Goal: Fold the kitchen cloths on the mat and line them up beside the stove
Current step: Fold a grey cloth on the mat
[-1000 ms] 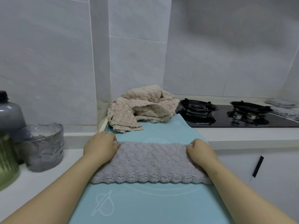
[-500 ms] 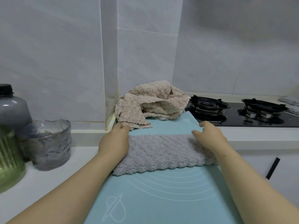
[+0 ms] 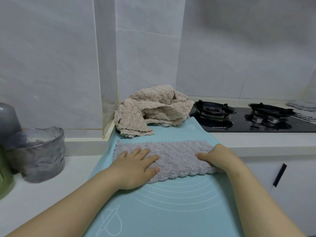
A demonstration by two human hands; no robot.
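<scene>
— What's changed?
— Both grips have come off the far edge. My left grip (image 3: 136, 165) lies flat, released, pressing the fluffy grey folded cloth (image 3: 177, 156) on the smooth pale-blue mat (image 3: 171, 211).
— The right grip (image 3: 222, 156)?
— Over the cloth's right end; grasping or not, I cannot tell.

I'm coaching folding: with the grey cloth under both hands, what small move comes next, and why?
Probably fold the right end over leftward: the grey cloth lies as a long strip on the mat, the left hand pins it flat, the right hand appears to grip its right end.
</scene>
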